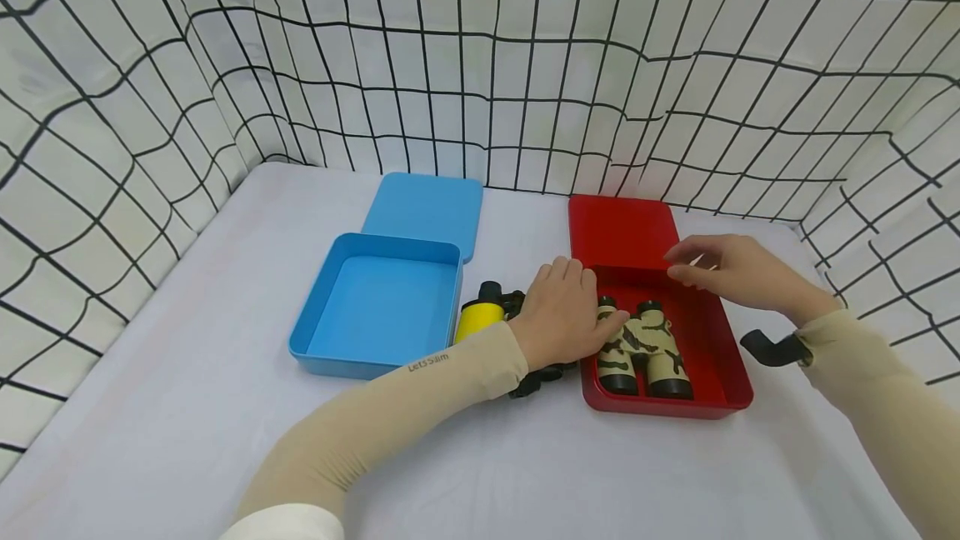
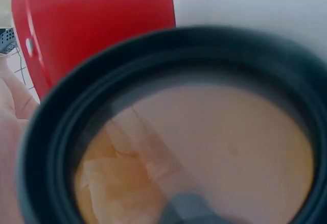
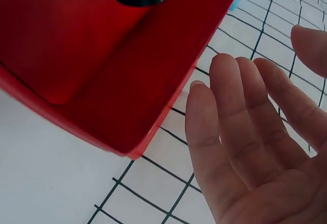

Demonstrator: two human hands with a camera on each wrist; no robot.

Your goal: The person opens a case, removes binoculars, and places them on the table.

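Camouflage binoculars (image 1: 654, 344) lie inside the red box (image 1: 716, 377), toward its left side. My left hand (image 1: 558, 311) lies across the box's left wall with fingers extended, its thumb overlapping the binoculars in the head view. Under that wrist is a second pair of binoculars, yellow and black (image 1: 480, 319), partly hidden by the forearm. A large black-rimmed lens (image 2: 230, 142) fills much of the left wrist view. My right hand (image 1: 738, 273) hovers by the red box's back right corner, fingers loosely bent and holding nothing; the right wrist view shows its bare palm.
An open blue box (image 1: 375, 298) sits at the left, its lid (image 1: 427, 207) folded back. The red lid (image 1: 624, 230) also lies back, behind its box. White cloth (image 1: 187, 407) covers the table, and a black grid-patterned white sheet (image 1: 450, 48) borders the back and sides.
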